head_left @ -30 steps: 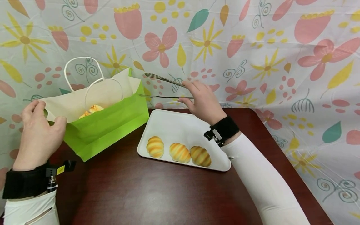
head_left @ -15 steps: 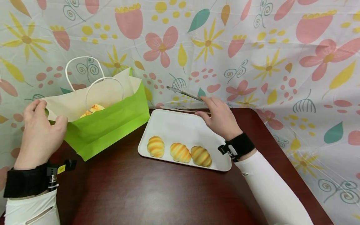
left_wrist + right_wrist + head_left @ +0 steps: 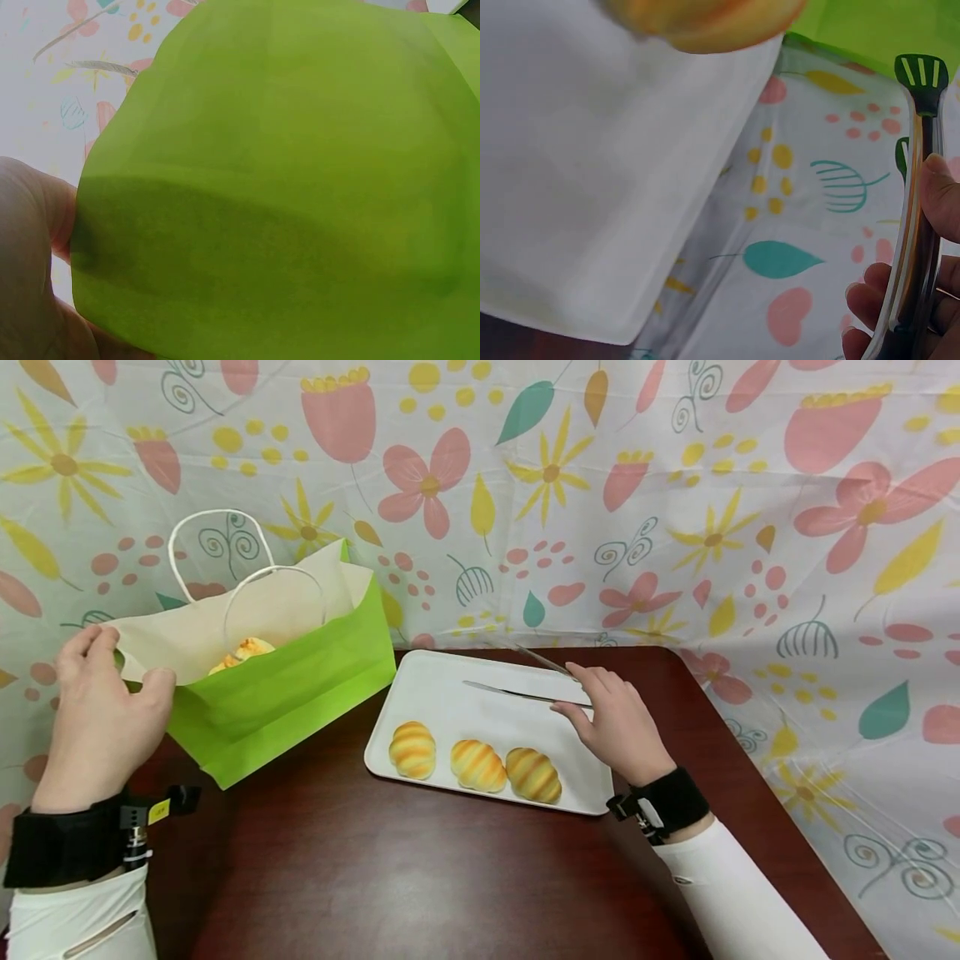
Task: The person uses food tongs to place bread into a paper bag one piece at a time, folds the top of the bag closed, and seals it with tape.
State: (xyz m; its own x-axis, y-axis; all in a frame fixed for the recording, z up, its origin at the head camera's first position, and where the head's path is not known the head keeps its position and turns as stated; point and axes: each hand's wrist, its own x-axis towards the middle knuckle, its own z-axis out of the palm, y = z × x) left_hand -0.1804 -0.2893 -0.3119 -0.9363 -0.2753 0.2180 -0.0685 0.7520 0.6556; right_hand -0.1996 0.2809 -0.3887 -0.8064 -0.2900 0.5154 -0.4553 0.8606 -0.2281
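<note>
My left hand [image 3: 105, 718] pinches the left rim of a green paper bag [image 3: 292, 693] with white cord handles; the bag fills most of the left wrist view. Inside it the top of a yellow-orange bread piece [image 3: 252, 649] shows. Over the far right part of a white tray [image 3: 450, 685], my right hand [image 3: 622, 727] holds metal tongs [image 3: 517, 694], their arms spread apart and nothing between the tips. Slotted ends of these tongs [image 3: 921, 82] appear in the right wrist view. Along the tray's near edge lie a striped roll [image 3: 412, 750], a middle roll [image 3: 478, 767] and a browner roll [image 3: 533, 775].
The dark red table [image 3: 420, 868] extends in front of the tray and bag. Close behind them hangs a white cloth [image 3: 585, 543] printed with flowers and leaves. The bag stands just left of the tray.
My right hand has drawn the tongs from near the bag's right side to the right and down, over the tray. The left hand stays on the bag's rim. The rolls have not moved.
</note>
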